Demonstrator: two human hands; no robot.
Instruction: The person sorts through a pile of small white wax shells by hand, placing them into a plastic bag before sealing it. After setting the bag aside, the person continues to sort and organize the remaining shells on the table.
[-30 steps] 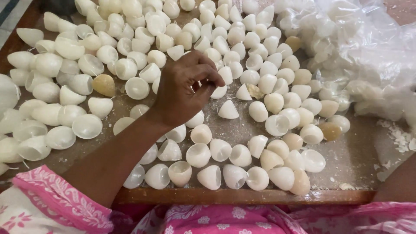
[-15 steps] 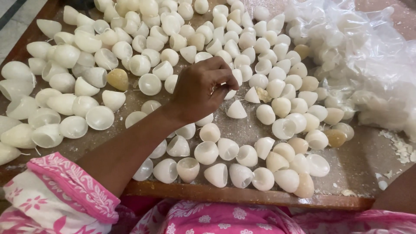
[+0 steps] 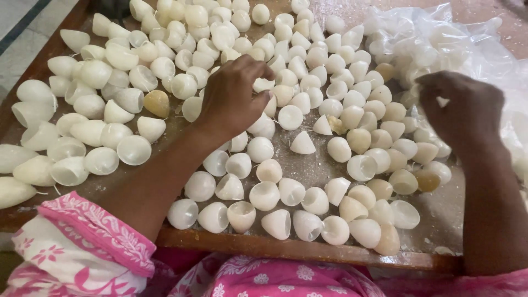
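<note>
our left hand [image 3: 234, 96] rests knuckles-up on small white dome-shaped wax shells [image 3: 264, 195] mid-board, fingers curled and pinched at one shell's edge; we judge light grip, not sure

our right hand [image 3: 462, 107] at right pile beside crinkled clear plastic bag [image 3: 440, 38], fingers bent around something small; we cannot tell what it holds

shells cover brown wooden board [image 3: 308, 250]; near rows lie in loose lines, far ones heaped, few yellowish shells [image 3: 157, 103] mixed in; we judge sorting partly done, most shells left
</note>
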